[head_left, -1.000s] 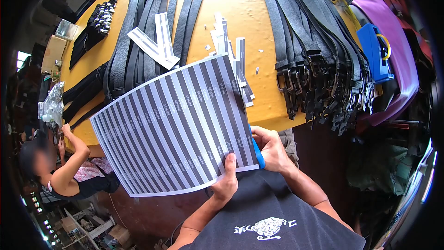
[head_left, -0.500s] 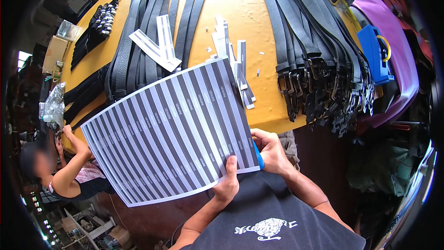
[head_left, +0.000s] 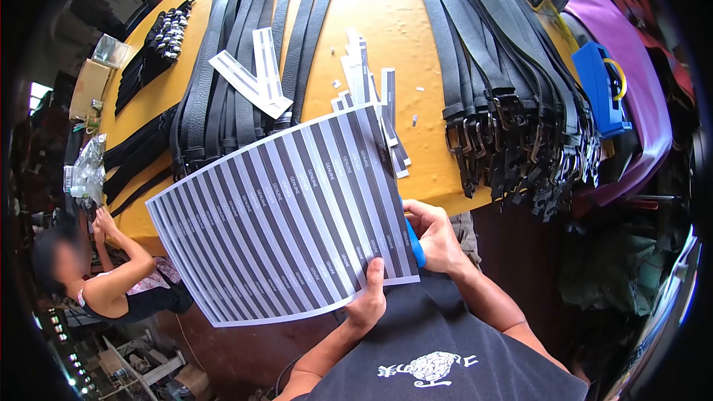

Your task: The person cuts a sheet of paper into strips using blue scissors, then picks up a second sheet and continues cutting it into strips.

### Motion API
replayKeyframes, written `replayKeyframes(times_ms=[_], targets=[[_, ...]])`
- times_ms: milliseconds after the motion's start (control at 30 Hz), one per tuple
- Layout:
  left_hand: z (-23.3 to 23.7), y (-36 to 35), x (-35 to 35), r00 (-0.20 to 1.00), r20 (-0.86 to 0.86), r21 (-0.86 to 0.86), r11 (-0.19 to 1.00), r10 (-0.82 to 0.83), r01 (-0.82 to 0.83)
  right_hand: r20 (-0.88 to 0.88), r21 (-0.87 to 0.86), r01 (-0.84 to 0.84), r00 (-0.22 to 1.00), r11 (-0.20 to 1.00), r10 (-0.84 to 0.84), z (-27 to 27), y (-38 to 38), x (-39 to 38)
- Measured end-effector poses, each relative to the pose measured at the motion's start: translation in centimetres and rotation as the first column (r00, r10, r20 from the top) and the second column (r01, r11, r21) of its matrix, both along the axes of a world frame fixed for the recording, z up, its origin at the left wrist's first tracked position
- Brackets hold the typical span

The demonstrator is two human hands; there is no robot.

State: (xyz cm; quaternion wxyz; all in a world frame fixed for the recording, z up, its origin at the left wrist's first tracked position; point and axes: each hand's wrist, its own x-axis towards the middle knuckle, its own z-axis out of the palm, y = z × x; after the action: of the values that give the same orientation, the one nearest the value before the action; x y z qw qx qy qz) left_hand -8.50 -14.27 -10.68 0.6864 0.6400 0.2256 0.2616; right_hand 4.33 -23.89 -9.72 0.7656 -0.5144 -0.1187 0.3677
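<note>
A large sheet of labels [head_left: 286, 215], striped dark and pale with "GENUINE LEATHER" printing, is held up by my left hand [head_left: 369, 301]. The left thumb presses on its front near the lower right corner; the fingers are behind it. My right hand [head_left: 438, 241] is closed at the sheet's right edge around blue-handled scissors [head_left: 416, 245]. Their blades are hidden behind the sheet. Beyond the sheet, cut label strips [head_left: 388, 96] lie in a loose pile on the yellow table [head_left: 405, 11]. Two more strips [head_left: 245, 78] rest across black belts [head_left: 252, 0].
A thick bundle of black buckled belts [head_left: 512, 104] lies on the right, beside a blue tape dispenser [head_left: 600, 89] and purple material [head_left: 631, 67]. Dark straps with metal pieces [head_left: 160, 44] lie at the left. Another person [head_left: 119, 275] sits at the table's left edge near clear plastic bags [head_left: 88, 167].
The sheet has shifted slightly right and down, its left side moving inward. Both my hands keep their grips. The other person's hands have come together near the plastic bags.
</note>
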Motion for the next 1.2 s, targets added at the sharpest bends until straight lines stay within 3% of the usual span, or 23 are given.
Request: replayKeyframes(times_ms=[767, 967, 1200], targets=[[-0.2, -0.2, -0.2, 1.000, -0.014, 0.026, 0.999, 0.019, -0.018, -0.028, -0.013, 0.010, 1.000, 1.000, -0.011, -0.3, 0.0, -0.1], [0.2, -0.1, -0.8, 0.996, -0.048, 0.076, 0.994, -0.071, 0.075, -0.005, -0.002, 0.035, 0.999, 0.999, -0.035, -0.6, 0.2, 0.2], [1.1, -0.5, -0.1, 1.000, 0.011, 0.087, 0.996, -0.008, 0.007, -0.016, 0.017, 0.033, 0.999, 0.999, -0.032, -0.3, 0.2, 1.0]])
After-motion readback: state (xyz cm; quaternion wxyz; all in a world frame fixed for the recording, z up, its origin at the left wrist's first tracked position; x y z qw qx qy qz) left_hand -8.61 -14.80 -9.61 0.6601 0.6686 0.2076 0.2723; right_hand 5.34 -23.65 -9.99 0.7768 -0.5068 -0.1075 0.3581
